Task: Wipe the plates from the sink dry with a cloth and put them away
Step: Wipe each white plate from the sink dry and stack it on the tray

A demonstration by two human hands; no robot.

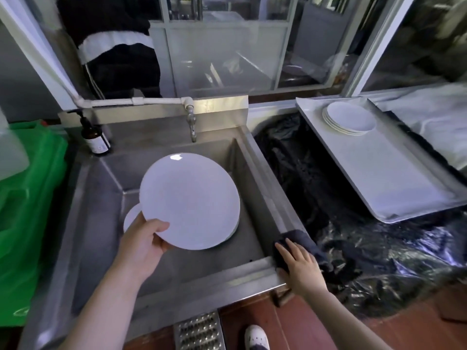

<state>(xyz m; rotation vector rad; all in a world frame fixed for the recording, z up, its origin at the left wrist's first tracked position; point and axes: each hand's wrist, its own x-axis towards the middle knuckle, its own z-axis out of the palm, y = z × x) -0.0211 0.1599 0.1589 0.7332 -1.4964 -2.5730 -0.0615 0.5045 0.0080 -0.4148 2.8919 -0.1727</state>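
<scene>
Your left hand (144,242) holds one white plate (189,200) by its near rim, thumb on top and fingers curled under it. The plate is lifted over the middle of the sink (161,269). More plates (131,218) lie below it on the sink floor, toward the near left. Your right hand (300,263) lies on the dark cloth (303,242), which hangs over the sink's right edge, close to the near right corner. Its fingers look straight and a little apart; they are not yet closed on the cloth.

Now close your fingers on the cloth and get a good bunch of it. Keep the plate above the sink so drips fall in there. It is probably wet and slippery, so grip the rim tight. Wipe the top, then turn it and wipe the back. The dry stack (350,118) waits on the tray (394,188), near its far left corner.
</scene>
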